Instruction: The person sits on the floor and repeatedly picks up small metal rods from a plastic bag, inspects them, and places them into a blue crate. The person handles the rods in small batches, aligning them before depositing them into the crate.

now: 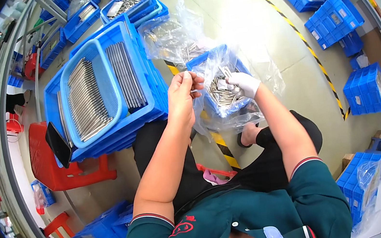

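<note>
My left hand (184, 89) is bare and closed, thumb and fingers pinched together beside the plastic-lined blue bin (196, 62). Whatever lies between those fingertips is too small to make out. A white glove covers my right hand (244, 84), which is closed on a short shiny metal rod (226, 71) pointing up over the bin. Below my hands, many loose metal rods (224, 95) lie jumbled inside it. Clear plastic film (263, 79) spreads round its sides.
On my left, stacked blue crates (149, 83) carry a light-blue basket (116, 93) of metal rods in rows; longer dark rods (126, 74) stand beside it. A dark flat device (59, 145) leans there, near a red stool (43, 159). More blue crates (334, 18) line the right wall.
</note>
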Tool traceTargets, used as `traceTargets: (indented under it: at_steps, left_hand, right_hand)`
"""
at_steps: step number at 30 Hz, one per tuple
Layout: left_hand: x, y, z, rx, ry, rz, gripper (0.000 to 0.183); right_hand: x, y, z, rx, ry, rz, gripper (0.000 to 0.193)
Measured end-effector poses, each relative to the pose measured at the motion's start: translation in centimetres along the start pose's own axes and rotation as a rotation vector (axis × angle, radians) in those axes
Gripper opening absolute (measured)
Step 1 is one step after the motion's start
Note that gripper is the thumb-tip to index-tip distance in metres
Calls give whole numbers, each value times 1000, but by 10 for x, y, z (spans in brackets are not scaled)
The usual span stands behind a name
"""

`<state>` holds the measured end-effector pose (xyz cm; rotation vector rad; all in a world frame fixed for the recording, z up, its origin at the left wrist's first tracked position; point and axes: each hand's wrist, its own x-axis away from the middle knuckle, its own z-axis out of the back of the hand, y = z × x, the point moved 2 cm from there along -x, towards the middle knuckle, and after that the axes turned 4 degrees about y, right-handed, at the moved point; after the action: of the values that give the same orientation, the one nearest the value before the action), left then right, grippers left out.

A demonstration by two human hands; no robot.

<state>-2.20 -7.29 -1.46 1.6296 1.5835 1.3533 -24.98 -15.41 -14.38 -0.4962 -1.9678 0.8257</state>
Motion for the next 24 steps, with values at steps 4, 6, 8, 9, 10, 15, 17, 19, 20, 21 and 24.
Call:
traceTargets:
  at_steps: [4,6,8,9,10,15,17,19,20,21,24]
  left_hand:
    - [-11,-7,-4,39,46,-58,22]
    - [-10,-16,-13,242,-63,56,20]
    - [-5,-21,-23,500,-211,193,20]
    - [-8,-28,-24,625,-353,198,22]
    - [-3,-26,-34,679,-386,241,23]
    - [12,-6,-41,761,-336,337,25]
    - [9,-4,-37,897,-504,319,26]
    - [1,-7,-25,1032,-702,286,28]
    - [3,-1,-26,1043,-725,277,29]
    - [3,1,-28,941,-581,265,29]
    - [0,6,-18,733,-441,179,28]
  right_hand:
    - [82,-72,-63,566,-144,-24,20]
    - [116,-103,-97,913,-154,-7,25]
    - [132,-134,-132,1390,-198,173,33]
    - [137,-144,-152,1629,-231,304,32]
    - [141,-150,-166,1864,-246,426,32]
    - [154,-157,-237,2318,-17,402,21]
    - [160,-162,-247,2263,23,398,21]
    - [161,-163,-250,2219,71,467,21]
    - [160,-159,-241,2201,108,522,21]
    - [160,-154,-232,2182,144,579,21]
    - [154,-133,-212,2047,156,665,26]
